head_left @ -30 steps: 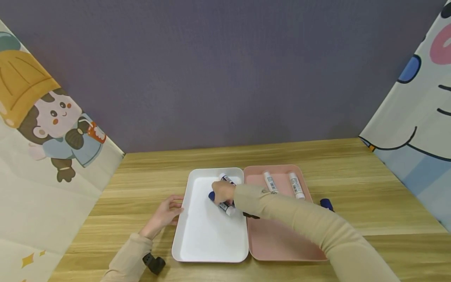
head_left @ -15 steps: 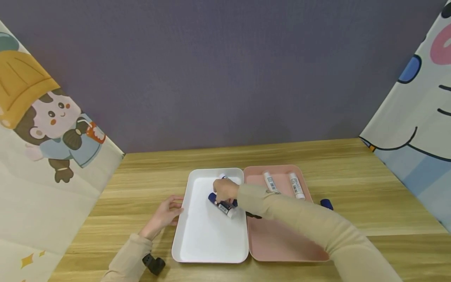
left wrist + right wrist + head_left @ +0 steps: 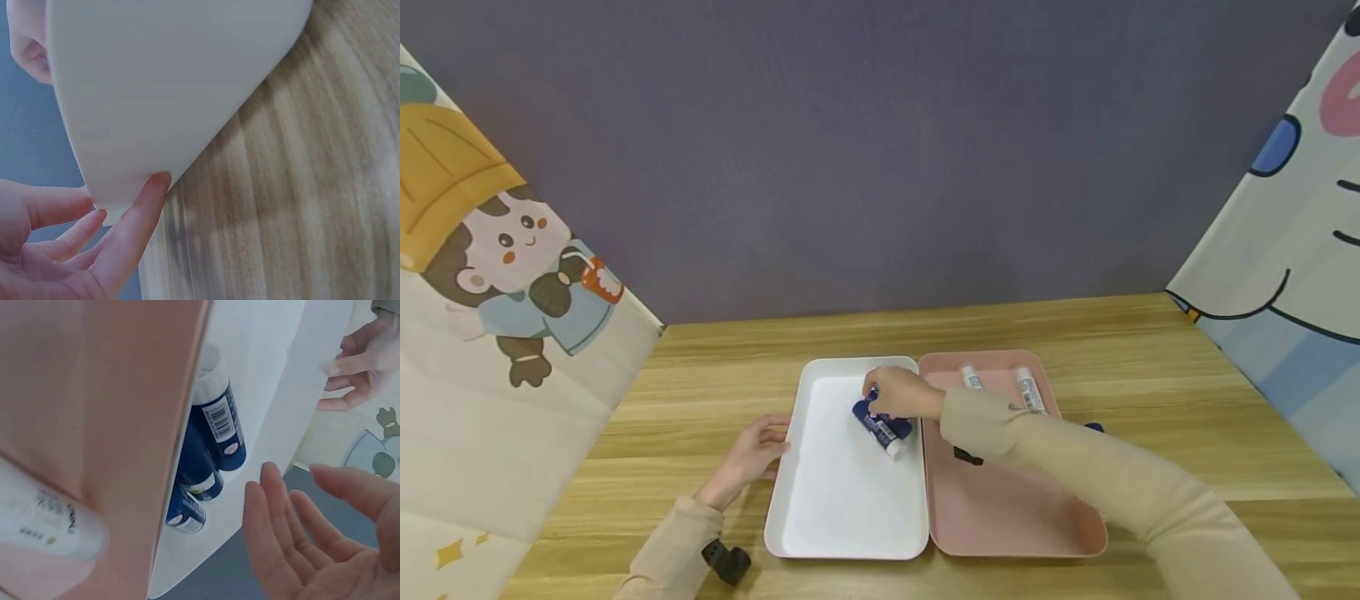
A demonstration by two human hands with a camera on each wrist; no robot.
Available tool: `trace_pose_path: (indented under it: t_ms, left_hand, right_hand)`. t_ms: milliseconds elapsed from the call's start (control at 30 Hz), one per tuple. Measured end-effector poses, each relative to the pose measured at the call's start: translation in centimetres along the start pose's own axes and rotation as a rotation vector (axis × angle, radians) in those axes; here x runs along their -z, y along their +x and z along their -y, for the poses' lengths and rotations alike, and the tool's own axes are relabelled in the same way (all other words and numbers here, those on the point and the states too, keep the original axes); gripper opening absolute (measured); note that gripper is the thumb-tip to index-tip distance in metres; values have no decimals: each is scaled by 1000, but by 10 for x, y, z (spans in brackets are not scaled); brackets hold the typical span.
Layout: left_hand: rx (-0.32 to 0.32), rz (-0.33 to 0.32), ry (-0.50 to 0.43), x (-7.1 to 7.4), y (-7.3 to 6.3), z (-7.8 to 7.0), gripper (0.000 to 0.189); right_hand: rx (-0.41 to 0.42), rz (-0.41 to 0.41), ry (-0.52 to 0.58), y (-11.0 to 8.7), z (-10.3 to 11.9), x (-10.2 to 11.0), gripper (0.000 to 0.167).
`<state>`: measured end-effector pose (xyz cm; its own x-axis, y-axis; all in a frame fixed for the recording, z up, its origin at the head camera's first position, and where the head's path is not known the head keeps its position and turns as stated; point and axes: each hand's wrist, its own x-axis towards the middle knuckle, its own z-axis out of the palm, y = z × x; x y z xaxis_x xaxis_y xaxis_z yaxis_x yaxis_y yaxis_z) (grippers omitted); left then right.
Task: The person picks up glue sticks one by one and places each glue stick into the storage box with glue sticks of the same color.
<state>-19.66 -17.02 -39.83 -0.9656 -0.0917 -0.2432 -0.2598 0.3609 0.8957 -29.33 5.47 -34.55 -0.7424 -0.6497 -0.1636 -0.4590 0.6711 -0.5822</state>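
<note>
My right hand [image 3: 904,393] hovers at the far right part of the white tray [image 3: 846,521], over blue glue sticks [image 3: 883,433] with white ends. In the right wrist view, the right hand [image 3: 319,544] has its fingers spread and relaxed, with nothing between them. Beside it, three blue glue sticks [image 3: 222,428] lie together along the tray's inner side. My left hand [image 3: 747,461] touches the white tray's left side from outside. Its fingers, fairly straight, press against the wall in the left wrist view, where the left hand [image 3: 94,250] reaches in from below.
A pink tray [image 3: 992,525] stands directly right of the white one, holding two white glue sticks [image 3: 1032,390]. The right forearm crosses over it. A dark blue object [image 3: 1095,427] lies on the wooden table [image 3: 1180,417], right of the pink tray, partly hidden by the sleeve.
My right hand has let go of a blue glue stick and moved up and right, baring the sticks in the white tray. My left hand has stayed put.
</note>
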Motion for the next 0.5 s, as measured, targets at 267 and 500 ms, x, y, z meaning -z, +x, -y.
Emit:
trace_pose_path:
  t_ms: [267, 500]
  left_hand:
    - [2, 13, 11, 1, 0, -1, 37]
    - [0, 18, 15, 2, -1, -1, 37]
  right_hand:
    - [37, -11, 107, -15, -6, 14, 23]
    - [19, -36, 124, -28, -11, 25, 24]
